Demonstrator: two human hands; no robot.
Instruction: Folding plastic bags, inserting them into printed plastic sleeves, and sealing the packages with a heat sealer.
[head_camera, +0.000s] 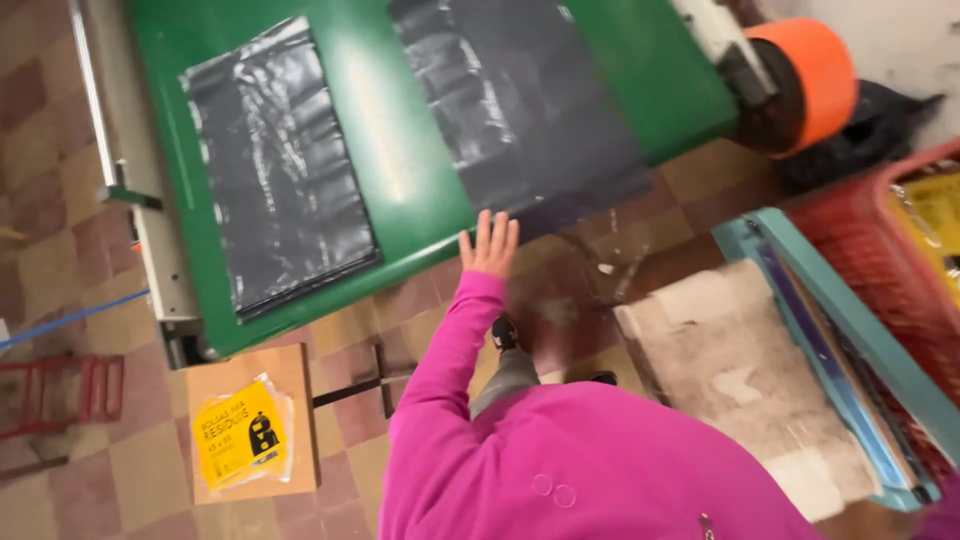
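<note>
1. The green conveyor table (400, 150) runs out of view at the top edge, so its far end is lost.
2. The black plastic sheet (520, 100) on the green conveyor table is cut off there too.
3. Right of that table, the red crate (880, 240) is clipped by the edge.
4. The left hand (490, 245) is blurred; the right hand is out of sight.

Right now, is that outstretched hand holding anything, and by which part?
Nothing is held. The left hand is open with fingers spread, beside the edge of the black plastic bag on the green table.
</note>
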